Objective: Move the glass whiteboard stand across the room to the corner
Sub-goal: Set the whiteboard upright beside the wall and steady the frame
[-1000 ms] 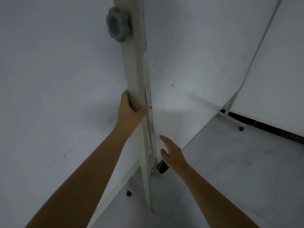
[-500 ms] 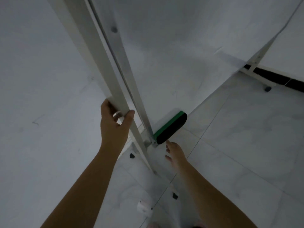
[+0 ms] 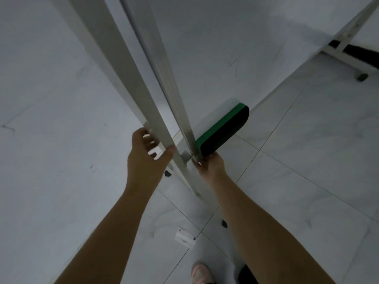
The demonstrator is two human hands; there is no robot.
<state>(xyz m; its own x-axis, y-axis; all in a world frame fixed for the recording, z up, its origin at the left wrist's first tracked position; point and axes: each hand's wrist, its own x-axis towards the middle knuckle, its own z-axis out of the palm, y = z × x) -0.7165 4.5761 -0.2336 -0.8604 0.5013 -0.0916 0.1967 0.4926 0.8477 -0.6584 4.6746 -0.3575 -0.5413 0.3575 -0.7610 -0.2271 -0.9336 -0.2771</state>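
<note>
The whiteboard stand fills the view: a pale upright post (image 3: 114, 64) runs down from the top left, with the board's metal edge frame (image 3: 164, 74) beside it and the white board face (image 3: 225, 42) to its right. My left hand (image 3: 149, 154) is wrapped around the post low down. My right hand (image 3: 211, 167) grips the bottom corner of the board frame, just under a green and black eraser (image 3: 223, 130) resting on the board's lower rail. The post's foot reaches the floor below my hands.
A second white board on a stand (image 3: 348, 52) with a castor (image 3: 362, 76) stands at the upper right. A small white object (image 3: 184, 236) lies on the tiled floor near my pink shoe (image 3: 202, 273). Dark castors (image 3: 224, 223) sit under the frame.
My view has tilted down toward the floor. My right hand rose from below the eraser and closed on the frame's bottom corner. My left hand has slid lower on the post.
</note>
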